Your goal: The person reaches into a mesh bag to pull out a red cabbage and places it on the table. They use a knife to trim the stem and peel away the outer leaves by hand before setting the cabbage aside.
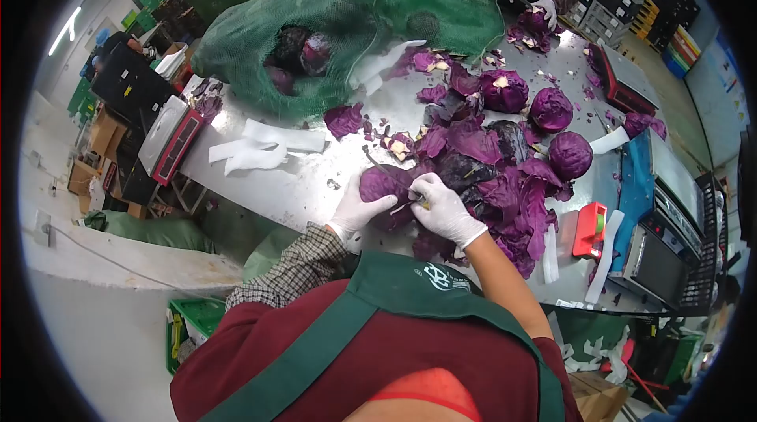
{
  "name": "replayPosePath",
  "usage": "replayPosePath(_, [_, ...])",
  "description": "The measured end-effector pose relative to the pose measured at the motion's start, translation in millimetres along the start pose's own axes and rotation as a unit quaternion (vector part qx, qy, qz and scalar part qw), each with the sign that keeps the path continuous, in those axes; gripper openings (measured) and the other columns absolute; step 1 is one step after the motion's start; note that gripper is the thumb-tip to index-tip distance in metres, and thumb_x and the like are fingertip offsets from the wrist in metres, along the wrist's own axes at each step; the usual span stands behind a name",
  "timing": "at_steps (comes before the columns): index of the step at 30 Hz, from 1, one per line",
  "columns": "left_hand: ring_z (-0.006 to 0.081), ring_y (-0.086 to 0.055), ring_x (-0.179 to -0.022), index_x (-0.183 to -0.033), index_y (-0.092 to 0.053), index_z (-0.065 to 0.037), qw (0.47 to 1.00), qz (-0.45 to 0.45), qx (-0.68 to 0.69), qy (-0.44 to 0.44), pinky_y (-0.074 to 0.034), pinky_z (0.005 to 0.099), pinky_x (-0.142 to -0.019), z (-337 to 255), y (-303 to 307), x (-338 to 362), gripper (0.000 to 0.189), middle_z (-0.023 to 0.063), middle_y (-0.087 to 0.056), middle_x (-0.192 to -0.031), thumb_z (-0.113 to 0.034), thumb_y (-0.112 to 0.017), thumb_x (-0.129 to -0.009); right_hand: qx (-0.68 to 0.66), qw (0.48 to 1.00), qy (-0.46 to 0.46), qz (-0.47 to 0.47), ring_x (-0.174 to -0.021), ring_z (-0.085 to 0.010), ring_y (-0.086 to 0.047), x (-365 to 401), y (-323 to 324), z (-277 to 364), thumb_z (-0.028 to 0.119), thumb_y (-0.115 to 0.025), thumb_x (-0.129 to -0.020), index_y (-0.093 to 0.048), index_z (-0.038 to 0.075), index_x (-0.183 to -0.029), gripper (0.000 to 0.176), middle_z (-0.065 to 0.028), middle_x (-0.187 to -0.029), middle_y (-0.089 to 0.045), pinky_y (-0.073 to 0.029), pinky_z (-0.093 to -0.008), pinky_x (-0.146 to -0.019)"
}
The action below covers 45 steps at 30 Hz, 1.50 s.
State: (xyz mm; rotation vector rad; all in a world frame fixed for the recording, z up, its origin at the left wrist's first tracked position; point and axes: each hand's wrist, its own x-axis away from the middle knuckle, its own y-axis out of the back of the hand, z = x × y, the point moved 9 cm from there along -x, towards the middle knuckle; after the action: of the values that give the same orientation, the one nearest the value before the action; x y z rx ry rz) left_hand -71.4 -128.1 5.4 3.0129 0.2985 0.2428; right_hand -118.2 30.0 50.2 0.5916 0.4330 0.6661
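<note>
A purple cabbage [380, 184] rests at the near edge of the metal table [307, 185]. My left hand [359, 211], in a white glove, is wrapped round its left side. My right hand [441, 207], also gloved, is closed at the cabbage's right side on a small tool, mostly hidden by the fingers. Loose purple leaves [516, 205] are heaped just right of my right hand. Beyond them sit round cabbages [570, 155]. Cut stem pieces and leaf scraps [400, 144] lie behind the held cabbage.
A green mesh sack [236, 47] with cabbages stands at the back left. White foam strips [268, 140] lie on the left. On the right are a red tape dispenser [589, 230] and scales [658, 264]. Across the table, another person's gloved hands [544, 12] touch a cabbage.
</note>
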Motion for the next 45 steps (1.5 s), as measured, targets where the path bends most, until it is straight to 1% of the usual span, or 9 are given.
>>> replayPosePath(13, [0.0338, -0.043, -0.130, -0.142, -0.034, -0.014, 0.756, 0.156, 0.622, 0.130, -0.042, 0.0568, -0.101, 11.3, 0.9, 12.5, 0.066, 0.0139, -0.039, -0.143, -0.050, -0.047, -0.089, -0.290, 0.882, -0.198, -0.314, -0.065, -0.0074, -0.046, 65.0, 78.4, -81.4, -0.002, -0.058, -0.079, -0.053, 0.007, -0.082, 0.010, 0.0019, -0.073, -0.047, -0.043, -0.0244, -0.062])
replayPosePath(17, [0.0272, -0.038, -0.133, -0.145, -0.030, -0.013, 0.946, 0.186, 0.143, -0.224, -0.031, 0.0458, -0.112, -55.6, -5.8, 10.8, 0.061, 0.0110, -0.038, -0.144, -0.044, -0.044, -0.094, 0.033, 0.959, -0.066, -0.274, -0.078, -0.0178, -0.060, 31.3, 126.9, -11.4, 0.011, -0.068, -0.081, -0.060, 0.001, -0.107, 0.029, -0.0109, -0.098, -0.060, -0.049, -0.0281, -0.073])
replayPosePath(20, [0.0236, -0.043, -0.126, -0.143, -0.032, -0.010, 0.944, 0.210, 0.241, -0.078, -0.033, 0.0399, -0.111, -42.5, -30.1, -13.9, 0.053, 0.0112, -0.043, -0.138, -0.034, -0.046, -0.097, -0.232, 0.939, -0.114, -0.226, -0.082, -0.0077, -0.056, 30.0, 107.2, 13.2, 0.010, -0.071, -0.082, -0.061, 0.001, -0.109, 0.031, -0.0030, -0.101, -0.061, -0.048, -0.0235, -0.073])
replayPosePath(23, [0.0234, -0.053, -0.115, -0.137, -0.040, -0.004, 0.596, 0.469, 0.633, 0.155, -0.043, 0.0399, -0.104, -39.6, -89.9, -12.9, 0.046, 0.0127, -0.051, -0.130, -0.030, -0.043, -0.099, -0.244, 0.946, -0.130, -0.171, -0.081, -0.0048, -0.053, 45.9, 99.5, 37.2, 0.008, -0.070, -0.082, -0.061, 0.001, -0.111, 0.031, -0.0002, -0.100, -0.061, -0.047, -0.0205, -0.073])
replayPosePath(25, [0.0251, -0.051, -0.118, -0.138, -0.040, -0.005, 0.567, 0.495, 0.635, 0.174, -0.043, 0.0404, -0.104, -38.3, -100.8, -14.9, 0.045, 0.0138, -0.050, -0.131, -0.028, -0.043, -0.100, -0.353, 0.909, -0.132, -0.176, -0.080, -0.0046, -0.051, 55.5, 95.0, 41.1, 0.002, -0.068, -0.083, -0.058, 0.001, -0.117, 0.035, 0.0006, -0.097, -0.058, -0.044, -0.0197, -0.075])
replayPosePath(27, [0.0292, -0.048, -0.124, -0.141, -0.037, -0.006, 0.754, 0.325, 0.558, 0.122, -0.042, 0.0426, -0.106, -42.9, -96.4, -21.1, 0.044, 0.0159, -0.046, -0.136, -0.024, -0.041, -0.101, -0.313, 0.916, -0.180, -0.173, -0.090, -0.0064, -0.053, 66.3, 98.8, 36.8, 0.001, -0.067, -0.083, -0.056, 0.001, -0.121, 0.040, -0.0023, -0.107, -0.057, -0.045, -0.0221, -0.081])
replayPosePath(33, [0.0324, -0.046, -0.125, -0.138, -0.041, -0.016, 0.560, 0.322, 0.699, 0.307, -0.040, 0.0592, -0.100, -57.1, -127.1, 48.6, 0.061, 0.0124, -0.043, -0.140, -0.057, -0.036, -0.093, -0.282, 0.929, -0.071, -0.227, -0.116, -0.0177, -0.052, 72.2, 93.0, 42.2, 0.007, -0.072, -0.081, -0.053, 0.001, -0.127, 0.050, -0.0118, -0.127, -0.051, -0.044, -0.0281, -0.095])
replayPosePath(38, [0.0353, -0.038, -0.130, -0.141, -0.038, -0.016, 0.652, 0.179, 0.667, 0.311, -0.036, 0.0642, -0.099, 10.8, -88.0, 58.1, 0.070, 0.0105, -0.039, -0.144, -0.064, -0.032, -0.091, -0.131, 0.979, -0.102, -0.115, -0.127, -0.0342, -0.045, 54.0, 18.0, 1.2, 0.033, -0.073, -0.079, -0.044, -0.003, -0.135, 0.073, -0.0232, -0.135, -0.046, -0.034, -0.0361, -0.107])
replayPosePath(45, [0.0319, -0.059, -0.106, -0.123, -0.050, 0.008, 0.935, 0.168, 0.076, 0.303, -0.048, 0.0429, -0.092, 57.5, 15.7, 72.5, 0.074, 0.0233, -0.057, -0.121, -0.054, -0.062, -0.084, -0.335, 0.882, -0.327, -0.054, -0.055, -0.0027, -0.045, 43.3, -19.4, -53.2, 0.021, -0.067, -0.087, -0.052, 0.003, -0.130, 0.049, 0.0021, -0.078, -0.054, -0.038, -0.0179, -0.046])
